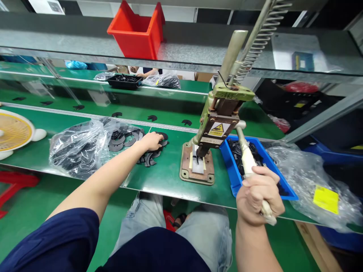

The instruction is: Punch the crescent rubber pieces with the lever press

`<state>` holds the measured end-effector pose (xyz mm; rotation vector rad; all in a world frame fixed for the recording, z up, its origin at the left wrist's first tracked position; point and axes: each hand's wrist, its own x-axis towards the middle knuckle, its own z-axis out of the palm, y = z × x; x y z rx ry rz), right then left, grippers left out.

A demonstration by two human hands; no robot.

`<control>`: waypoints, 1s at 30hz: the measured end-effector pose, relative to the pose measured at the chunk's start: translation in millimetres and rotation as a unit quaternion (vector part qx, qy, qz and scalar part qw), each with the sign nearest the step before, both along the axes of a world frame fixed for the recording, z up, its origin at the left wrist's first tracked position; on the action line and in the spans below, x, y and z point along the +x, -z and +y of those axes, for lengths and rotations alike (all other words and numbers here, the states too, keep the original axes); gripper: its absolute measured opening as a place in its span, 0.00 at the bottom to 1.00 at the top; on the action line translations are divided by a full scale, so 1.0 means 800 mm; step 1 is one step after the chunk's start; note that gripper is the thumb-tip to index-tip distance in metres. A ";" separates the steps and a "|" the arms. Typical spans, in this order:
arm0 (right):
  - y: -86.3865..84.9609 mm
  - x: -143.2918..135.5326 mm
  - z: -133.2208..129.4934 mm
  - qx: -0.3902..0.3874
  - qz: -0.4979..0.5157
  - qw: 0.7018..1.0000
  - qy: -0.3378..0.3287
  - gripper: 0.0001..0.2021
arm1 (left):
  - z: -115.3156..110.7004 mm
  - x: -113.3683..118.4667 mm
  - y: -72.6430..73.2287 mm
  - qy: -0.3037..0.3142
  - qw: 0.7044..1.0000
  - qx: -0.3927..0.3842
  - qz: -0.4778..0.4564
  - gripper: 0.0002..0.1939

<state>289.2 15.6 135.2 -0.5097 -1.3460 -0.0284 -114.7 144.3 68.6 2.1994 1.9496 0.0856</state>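
Gripping the lever (248, 156) of the green press (209, 122) now with the right hand (261, 192), clenched tight around the pale end! Just beyond, spotting black parts (236, 154) in a blue bin (229, 166), beside a clear bag (297, 172) with a yellow label (326, 199). Looking left along the green bench (170, 166), past the press's warning sign (217, 129), seeing the left hand (153, 141) laid over a pile of curved black pieces (148, 158), curled downward; can't tell whether pinching one or only touching! Beside that pile, finding more curved pieces (115, 145) at the mouth of a plastic bag (76, 147). Looking farther out, following a row of black pieces (116, 114) along a green strip (133, 111). Beyond, glimpsing a co-worker's arm (151, 73) near a loaded black tray (120, 86). And higher up, catching a red bin (136, 43) on the grey shelf (198, 47)!
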 end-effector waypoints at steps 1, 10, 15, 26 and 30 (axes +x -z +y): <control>0.000 0.000 0.000 0.001 -0.004 1.000 -0.001 0.20 | 0.004 -0.001 0.002 -0.002 1.000 -0.007 0.001 0.23; 0.000 0.002 -0.002 -0.004 -0.013 1.000 0.001 0.21 | 0.024 0.005 0.001 0.008 0.999 -0.031 0.004 0.27; -0.001 0.004 -0.005 -0.011 -0.026 1.000 -0.002 0.21 | 0.011 0.008 -0.013 0.046 0.998 -0.030 -0.011 0.23; 0.001 0.004 -0.009 -0.027 -0.027 0.999 0.003 0.21 | -0.059 0.092 -0.015 0.189 0.981 0.035 -0.039 0.11; -0.001 0.005 -0.010 -0.033 -0.035 0.999 0.001 0.21 | -0.076 0.129 0.017 0.041 0.969 0.020 -0.241 0.07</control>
